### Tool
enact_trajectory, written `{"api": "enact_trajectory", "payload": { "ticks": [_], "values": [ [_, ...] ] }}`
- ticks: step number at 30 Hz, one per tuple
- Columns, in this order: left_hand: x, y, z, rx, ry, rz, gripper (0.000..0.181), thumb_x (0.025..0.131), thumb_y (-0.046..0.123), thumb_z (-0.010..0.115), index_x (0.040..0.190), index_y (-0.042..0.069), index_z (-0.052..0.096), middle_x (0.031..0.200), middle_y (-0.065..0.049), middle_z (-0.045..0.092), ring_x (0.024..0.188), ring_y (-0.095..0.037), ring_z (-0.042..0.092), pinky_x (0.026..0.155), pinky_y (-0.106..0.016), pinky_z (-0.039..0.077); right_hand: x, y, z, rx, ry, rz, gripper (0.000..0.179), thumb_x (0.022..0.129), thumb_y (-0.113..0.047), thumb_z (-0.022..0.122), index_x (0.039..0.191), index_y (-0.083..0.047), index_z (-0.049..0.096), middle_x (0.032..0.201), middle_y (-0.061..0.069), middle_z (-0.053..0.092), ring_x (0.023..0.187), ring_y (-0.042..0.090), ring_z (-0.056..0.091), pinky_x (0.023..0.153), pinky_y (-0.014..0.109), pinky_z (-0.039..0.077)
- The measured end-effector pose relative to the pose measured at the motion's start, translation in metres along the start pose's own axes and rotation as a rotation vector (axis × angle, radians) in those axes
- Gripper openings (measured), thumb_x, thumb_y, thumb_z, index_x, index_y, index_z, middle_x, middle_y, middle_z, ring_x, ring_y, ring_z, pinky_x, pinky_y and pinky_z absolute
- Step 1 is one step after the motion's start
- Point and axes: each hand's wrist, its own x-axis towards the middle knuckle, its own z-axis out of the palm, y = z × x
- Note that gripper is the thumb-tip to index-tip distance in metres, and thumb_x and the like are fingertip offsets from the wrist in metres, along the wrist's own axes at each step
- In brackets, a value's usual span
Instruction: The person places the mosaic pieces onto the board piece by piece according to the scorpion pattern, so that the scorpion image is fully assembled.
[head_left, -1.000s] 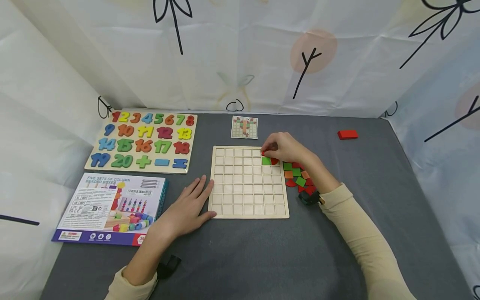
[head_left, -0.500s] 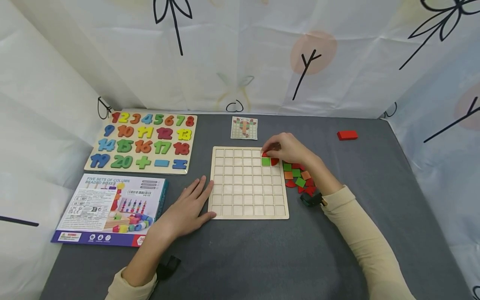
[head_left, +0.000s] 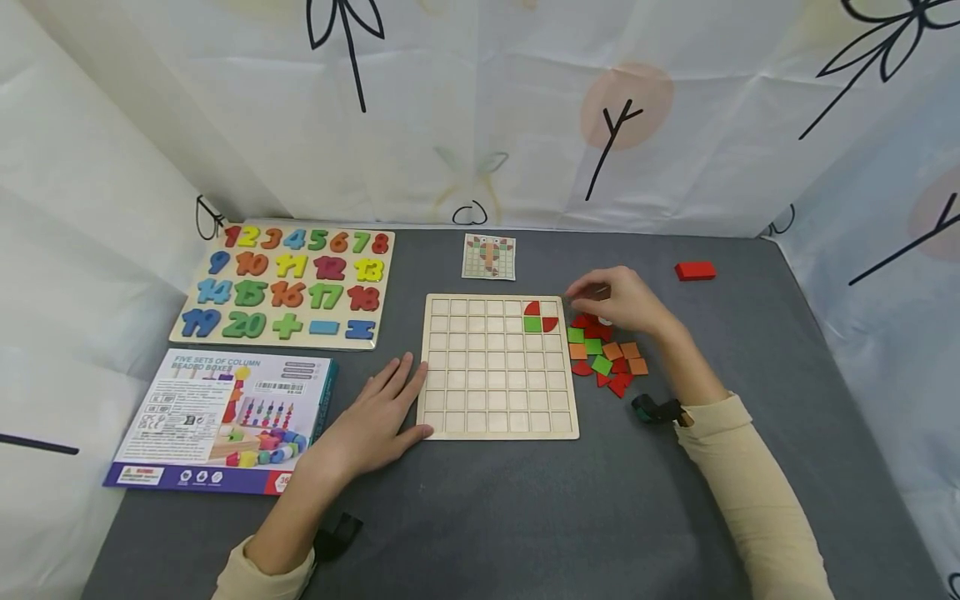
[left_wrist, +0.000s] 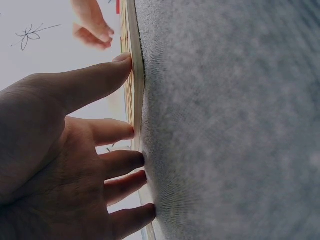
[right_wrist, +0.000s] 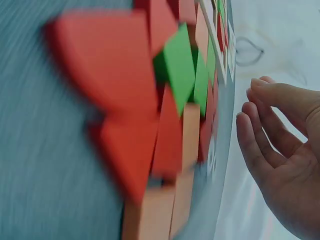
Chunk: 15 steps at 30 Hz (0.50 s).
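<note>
Sitting on one board (head_left: 487,377) are two red pieces (head_left: 550,323), one green square (head_left: 532,324).

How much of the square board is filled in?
Only a little. Done: two red pieces and a green piece sit near the board's far right corner. In hand: the left hand touches the board; the right hand, near the loose pieces, shows no piece. Left: most squares look bare; the card's picture has more coloured shapes.
</note>
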Motion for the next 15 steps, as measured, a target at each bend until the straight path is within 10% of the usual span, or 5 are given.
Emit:
{"api": "enact_trajectory", "payload": {
  "ticks": [15],
  "values": [
    [0.000,0.001,0.001,0.011,0.002,-0.004,0.090,0.103,0.040,0.074,0.172,0.005,0.028,0.181,-0.023,0.022,0.169,-0.047,0.021,0.131,-0.071,0.027,-0.029,0.041,-0.020,-0.007,-0.043,0.078,0.024,0.097,-0.004,0.080,0.120,0.001,0.079,0.106,0.019,0.079,0.086,0.011,0.070,0.077,0.014,0.055]
  ]
}}
